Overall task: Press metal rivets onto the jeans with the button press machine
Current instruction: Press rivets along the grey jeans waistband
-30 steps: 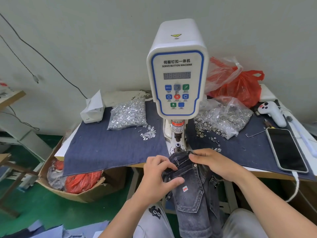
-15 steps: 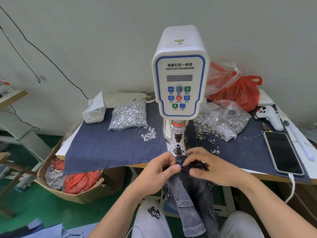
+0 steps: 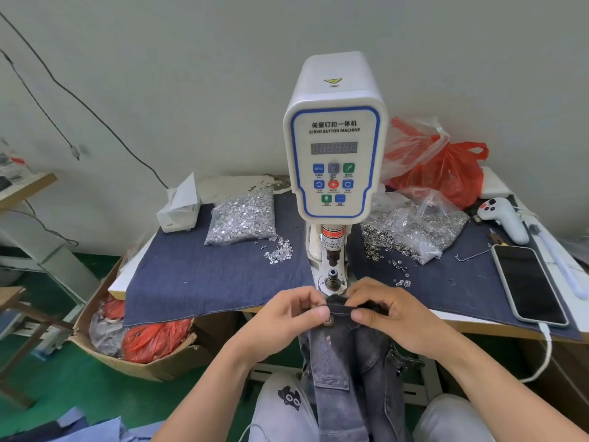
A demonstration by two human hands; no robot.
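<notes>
Now both hands pinch the jeans [image 3: 347, 352] at the waistband, left hand [image 3: 287, 317] and right hand [image 3: 387, 314] with fingers curled on its top edge. That edge sits just near of the press [image 3: 334, 161], whose die [image 3: 332, 277] stands bare, and 1 button [image 3: 328, 320] shows by the left thumb.

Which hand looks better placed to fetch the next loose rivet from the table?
Probably the right hand: scattered rivets lie just beyond its knuckles. The left hand is farther from its pile. Both pinch the jeans.
</notes>
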